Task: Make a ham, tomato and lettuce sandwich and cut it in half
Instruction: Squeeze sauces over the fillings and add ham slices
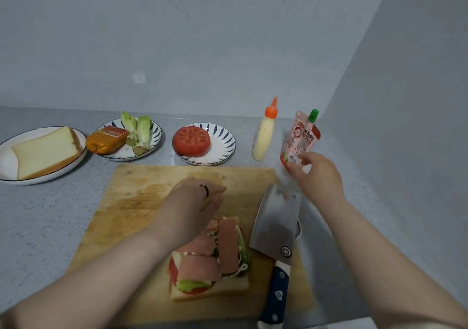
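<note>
An open sandwich (210, 265) lies on the wooden cutting board (131, 202): a bread slice topped with tomato, lettuce, white sauce and several ham strips. My left hand (195, 207) hovers over its far edge, fingers relaxed, a dark ring on one finger. My right hand (316, 174) reaches toward the red ketchup pouch (300, 139) and its fingertips touch the pouch's lower part; the hand is blurred. A cleaver (276, 230) with a blue handle rests on the board's right side.
A white plate (7, 161) holds bread slices (45, 152) at the left. A patterned plate (154, 136) carries a wrapped ham sausage (107, 140) and lettuce (138, 131). Another plate (222, 149) holds a cut tomato (191, 141). A mayonnaise bottle (264, 136) stands beside the pouch. Walls close the back and right.
</note>
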